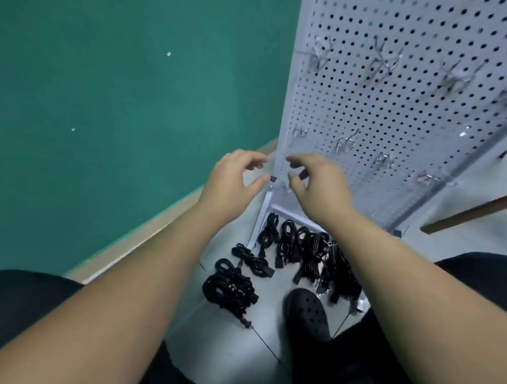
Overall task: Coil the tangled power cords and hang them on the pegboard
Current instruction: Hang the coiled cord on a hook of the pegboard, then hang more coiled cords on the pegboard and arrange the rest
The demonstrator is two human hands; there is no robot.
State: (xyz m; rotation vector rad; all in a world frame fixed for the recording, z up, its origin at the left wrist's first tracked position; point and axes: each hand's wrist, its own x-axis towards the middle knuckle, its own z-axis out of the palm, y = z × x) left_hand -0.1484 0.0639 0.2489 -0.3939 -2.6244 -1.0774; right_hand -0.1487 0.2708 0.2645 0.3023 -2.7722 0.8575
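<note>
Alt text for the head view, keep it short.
Left hand and right hand reach with curled fingers to a lower corner of a white pegboard with metal hooks; whether they pinch anything is unclear. Black power cords lie bundled on the grey floor below.

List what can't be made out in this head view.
- Head view, small dark piece between left hand and right hand: too small, blurred; grip unclear.
- Hooks on pegboard: motion blur, shapes unclear.
- Cord pile: right part hidden behind right forearm.
- Pegboard top: cut by frame edge.
</note>
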